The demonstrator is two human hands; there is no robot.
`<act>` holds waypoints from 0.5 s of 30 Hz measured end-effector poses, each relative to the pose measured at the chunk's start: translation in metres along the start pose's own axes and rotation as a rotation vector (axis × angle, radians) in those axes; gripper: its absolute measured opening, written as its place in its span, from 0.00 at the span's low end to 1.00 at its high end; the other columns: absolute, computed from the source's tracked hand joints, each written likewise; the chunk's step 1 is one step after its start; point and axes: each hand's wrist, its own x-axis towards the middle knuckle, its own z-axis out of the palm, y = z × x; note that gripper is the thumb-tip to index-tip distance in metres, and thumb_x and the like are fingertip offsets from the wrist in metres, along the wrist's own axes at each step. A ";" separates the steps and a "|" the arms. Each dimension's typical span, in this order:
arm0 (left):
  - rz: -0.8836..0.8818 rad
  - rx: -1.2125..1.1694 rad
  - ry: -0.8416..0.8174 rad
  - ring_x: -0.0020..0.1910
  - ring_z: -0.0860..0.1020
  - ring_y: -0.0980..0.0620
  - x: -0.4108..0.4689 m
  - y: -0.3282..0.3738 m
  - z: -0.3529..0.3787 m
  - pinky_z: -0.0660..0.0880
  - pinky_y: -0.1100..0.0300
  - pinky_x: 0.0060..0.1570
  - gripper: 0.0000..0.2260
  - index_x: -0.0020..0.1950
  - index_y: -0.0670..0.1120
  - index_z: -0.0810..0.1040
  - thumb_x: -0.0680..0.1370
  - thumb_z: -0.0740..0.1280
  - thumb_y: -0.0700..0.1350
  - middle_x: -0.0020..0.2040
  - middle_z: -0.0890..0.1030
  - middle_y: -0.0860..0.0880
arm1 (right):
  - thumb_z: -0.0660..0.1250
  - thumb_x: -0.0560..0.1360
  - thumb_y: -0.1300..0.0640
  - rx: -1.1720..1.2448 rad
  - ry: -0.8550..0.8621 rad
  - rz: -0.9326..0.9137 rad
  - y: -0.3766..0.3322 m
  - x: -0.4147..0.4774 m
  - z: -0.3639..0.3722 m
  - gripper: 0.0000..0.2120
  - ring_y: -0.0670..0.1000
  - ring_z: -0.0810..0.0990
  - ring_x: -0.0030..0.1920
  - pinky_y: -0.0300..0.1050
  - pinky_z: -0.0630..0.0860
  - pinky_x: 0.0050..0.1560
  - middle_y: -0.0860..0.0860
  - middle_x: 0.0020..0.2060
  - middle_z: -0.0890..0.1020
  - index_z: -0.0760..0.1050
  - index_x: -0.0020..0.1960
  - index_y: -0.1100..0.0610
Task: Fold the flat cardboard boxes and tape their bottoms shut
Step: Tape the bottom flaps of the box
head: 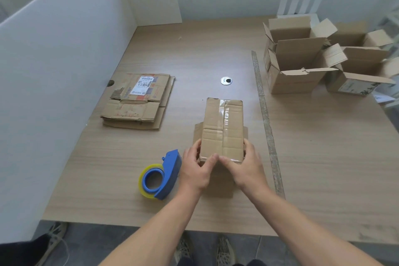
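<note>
A small folded cardboard box [222,127] stands bottom-up on the wooden bench [194,54], a little right of centre and near the front edge. Clear tape [224,123] runs lengthwise along the seam of its upturned face. Both hands press on the near end of this box: the left hand [197,168] wraps its fingers around the near left corner with the thumb on the near edge, and the right hand [244,166] holds the near right corner in the same way, thumb laid along the near edge. The two thumbs almost meet at the middle of that edge, so each hand is closed on the box.

Just left of the left hand, a blue tape dispenser [168,175] lies on the bench with a yellowish roll of tape [149,179] in it, apart from the box. Further back on the left lies a stack of flat cardboard boxes [136,103], the top one bearing a white shipping label [145,85]. At the back right, several assembled boxes [302,58] stand with their flaps open. A round metal grommet [226,81] sits in the benchtop beyond the box. A white partition [54,71] borders the bench on the left.
</note>
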 end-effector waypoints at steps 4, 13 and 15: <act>-0.004 0.179 0.019 0.65 0.73 0.53 -0.005 -0.013 -0.003 0.72 0.50 0.67 0.27 0.75 0.50 0.67 0.78 0.70 0.51 0.65 0.73 0.51 | 0.75 0.72 0.51 -0.012 -0.053 0.016 0.010 -0.005 0.005 0.34 0.47 0.74 0.56 0.39 0.69 0.57 0.49 0.58 0.73 0.64 0.74 0.48; 0.034 0.283 0.043 0.66 0.71 0.53 -0.003 -0.015 -0.006 0.66 0.65 0.65 0.21 0.76 0.46 0.67 0.83 0.61 0.44 0.66 0.75 0.50 | 0.70 0.77 0.52 0.035 -0.099 0.046 0.025 -0.002 0.005 0.31 0.46 0.76 0.59 0.43 0.70 0.65 0.49 0.55 0.75 0.62 0.77 0.47; 0.043 0.278 0.052 0.62 0.71 0.57 -0.003 -0.014 -0.006 0.62 0.76 0.57 0.20 0.76 0.46 0.67 0.84 0.60 0.43 0.63 0.74 0.52 | 0.70 0.77 0.52 0.058 -0.104 0.055 0.027 -0.001 0.004 0.30 0.46 0.77 0.60 0.45 0.71 0.66 0.48 0.54 0.75 0.62 0.76 0.46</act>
